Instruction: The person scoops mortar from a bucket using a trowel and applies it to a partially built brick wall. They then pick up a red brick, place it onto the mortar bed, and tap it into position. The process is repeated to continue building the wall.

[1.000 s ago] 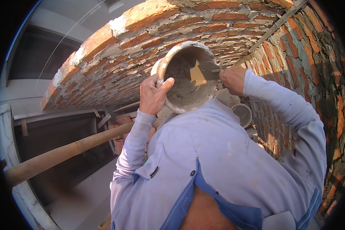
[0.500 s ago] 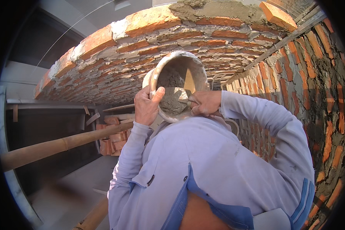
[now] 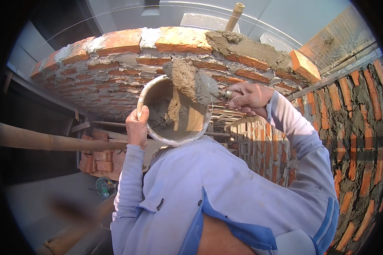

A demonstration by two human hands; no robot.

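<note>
Trowel (image 3: 210,87) and heaped mortar (image 3: 184,80), just left of the right grip (image 3: 250,100) clamped on the handle (image 3: 228,94), have risen from inside the bucket (image 3: 196,117) to its far rim (image 3: 153,83): scooping looks done. Farther left, the left grip (image 3: 137,128) clamps the bucket; beyond stands a brick wall (image 3: 115,80).

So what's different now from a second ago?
The right hand has lifted the trowel from inside the bucket to above its far rim, now heaped with mortar. Nothing was let go: the left hand still holds the bucket, the right the trowel.
</note>
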